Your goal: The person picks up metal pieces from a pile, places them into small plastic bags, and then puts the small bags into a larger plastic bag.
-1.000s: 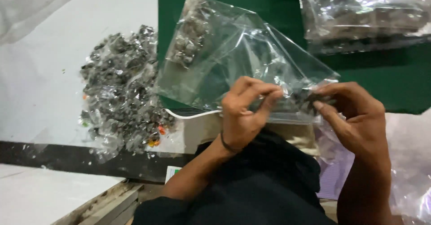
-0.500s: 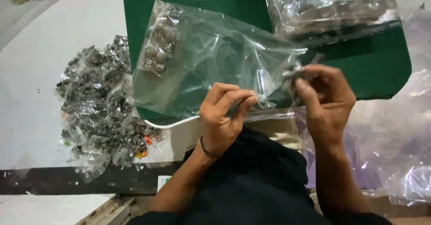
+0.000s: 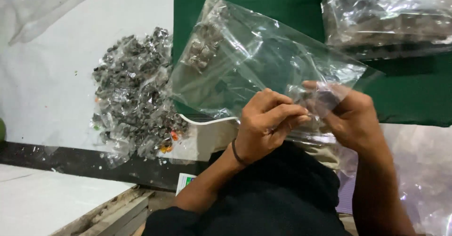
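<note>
A clear plastic bag [image 3: 254, 61] is held up over the green mat [image 3: 405, 99], with a clump of small metal pieces [image 3: 203, 47] in its far corner. My left hand [image 3: 268, 123] pinches the bag's near edge, a dark band around its wrist. My right hand [image 3: 351, 116] grips the same edge just to the right, its fingertips partly under the plastic. The two hands almost touch.
A heap of small bags of dark metal parts [image 3: 134, 97] lies on the white surface [image 3: 56, 76] at left. Another filled clear bag [image 3: 386, 14] rests at the top right. Crumpled plastic [image 3: 423, 179] lies at the lower right. A dark table edge [image 3: 84, 163] runs below.
The view has shifted, so the bag and both hands sit further right in the frame. My right-hand fingers have slid under the bag's edge; both hands keep their hold.
</note>
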